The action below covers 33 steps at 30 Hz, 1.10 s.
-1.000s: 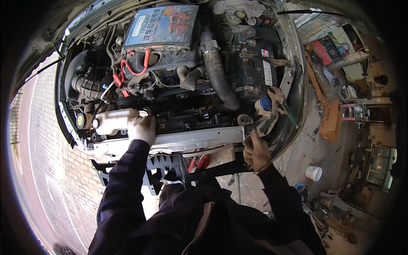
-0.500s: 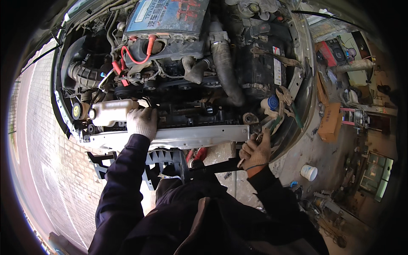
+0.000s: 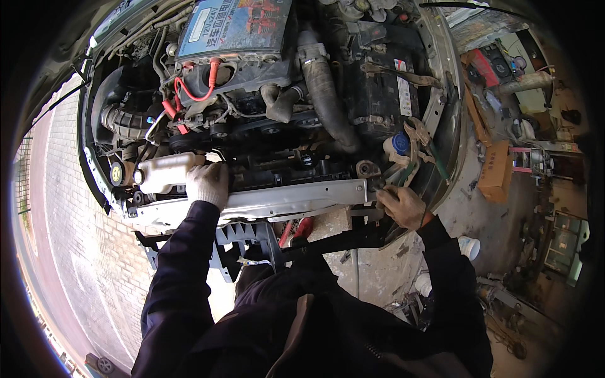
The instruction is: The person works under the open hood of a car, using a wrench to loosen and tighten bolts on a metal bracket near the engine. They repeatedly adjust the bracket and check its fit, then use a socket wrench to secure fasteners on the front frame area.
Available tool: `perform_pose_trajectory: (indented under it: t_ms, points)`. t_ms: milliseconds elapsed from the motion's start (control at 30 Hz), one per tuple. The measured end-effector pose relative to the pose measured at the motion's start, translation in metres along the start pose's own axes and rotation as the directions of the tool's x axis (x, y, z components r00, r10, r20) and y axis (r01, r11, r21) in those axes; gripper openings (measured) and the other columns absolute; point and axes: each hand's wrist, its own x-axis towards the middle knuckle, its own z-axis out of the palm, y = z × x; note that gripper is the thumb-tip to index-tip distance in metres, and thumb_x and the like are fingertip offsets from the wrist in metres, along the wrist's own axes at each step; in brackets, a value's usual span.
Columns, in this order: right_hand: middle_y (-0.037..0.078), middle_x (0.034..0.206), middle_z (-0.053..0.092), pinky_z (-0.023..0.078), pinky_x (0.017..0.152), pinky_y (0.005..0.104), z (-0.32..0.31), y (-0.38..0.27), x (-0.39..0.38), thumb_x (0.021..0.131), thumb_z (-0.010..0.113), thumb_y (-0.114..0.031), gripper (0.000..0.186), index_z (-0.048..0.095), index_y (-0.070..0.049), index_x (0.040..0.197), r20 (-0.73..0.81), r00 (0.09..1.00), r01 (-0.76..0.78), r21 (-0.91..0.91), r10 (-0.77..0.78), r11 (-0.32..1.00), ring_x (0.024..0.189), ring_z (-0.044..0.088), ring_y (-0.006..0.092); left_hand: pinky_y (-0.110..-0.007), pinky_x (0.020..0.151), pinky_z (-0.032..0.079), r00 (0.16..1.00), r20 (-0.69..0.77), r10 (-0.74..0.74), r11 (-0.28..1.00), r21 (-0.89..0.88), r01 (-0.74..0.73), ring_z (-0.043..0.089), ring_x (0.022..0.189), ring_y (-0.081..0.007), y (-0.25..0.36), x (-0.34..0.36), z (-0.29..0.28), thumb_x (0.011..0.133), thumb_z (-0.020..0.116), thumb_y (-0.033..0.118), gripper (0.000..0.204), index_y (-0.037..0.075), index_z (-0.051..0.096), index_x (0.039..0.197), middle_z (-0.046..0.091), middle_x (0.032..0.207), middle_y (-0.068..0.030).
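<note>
A silver metal crossbar [image 3: 283, 200] spans the front of an open engine bay. My left hand [image 3: 207, 184], in a pale work glove, grips its upper edge, with the fingers curled over behind it. A white plastic reservoir [image 3: 165, 172] sits right beside that hand. At the crossbar's right end, my gloved right hand [image 3: 403, 206] is closed against the end bracket; whatever its fingers pinch is hidden. Just beyond it are a blue-capped filler neck [image 3: 399, 143] and pliers with green handles [image 3: 418, 137].
A blue booster box [image 3: 233, 31] with a red cable lies on the engine. The black battery [image 3: 382, 94] stands at the right. Under the crossbar hangs a black plastic frame [image 3: 246, 238]. A cardboard box [image 3: 495, 171] and a white bucket [image 3: 468, 247] stand on the floor at right.
My right hand has moved up and rightward, from below the crossbar's end onto the bracket, and has turned inward. My left hand keeps its hold. The view has shifted slightly.
</note>
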Motion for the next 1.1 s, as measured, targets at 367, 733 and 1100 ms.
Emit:
perform_pose_trajectory:
  t_ms: [367,733,1100]
  points:
    - [-0.007,0.062,0.028,0.021,0.047,0.0297,0.113,-0.039,0.018,0.117,0.053,-0.063,0.055,0.056,-0.017,0.088,-0.221,0.843,0.195,0.975,0.491,0.105,0.050,0.028,0.0111,-0.054,0.094,0.053,0.998,-0.060,0.011,0.998,-0.068,-0.015,0.073,0.093,-0.0402,0.002,0.000,-0.001,0.105,0.071,0.033,0.030,0.008,0.080,0.090,0.077,0.085,-0.0158]
    - [-0.004,0.063,0.045,0.028,0.045,0.0316,0.040,0.003,-0.005,0.119,0.054,-0.056,0.058,0.071,-0.006,0.096,-0.115,0.990,-0.019,0.443,0.078,0.896,0.049,0.038,0.0087,-0.053,0.097,0.054,1.000,0.012,0.027,1.000,0.013,-0.027,0.074,0.096,-0.0394,0.000,0.001,-0.003,0.106,0.070,0.034,0.030,0.009,0.080,0.094,0.078,0.088,-0.0155]
    - [-0.006,0.057,0.034,0.023,0.043,0.0294,0.090,-0.027,0.001,0.117,0.058,-0.058,0.053,0.060,-0.015,0.086,-0.262,0.902,0.076,0.879,0.343,0.471,0.045,0.029,0.0092,-0.054,0.093,0.053,1.000,0.008,0.013,0.997,-0.077,-0.012,0.072,0.093,-0.0400,0.003,0.002,-0.003,0.105,0.070,0.033,0.032,0.009,0.077,0.087,0.076,0.084,-0.0153]
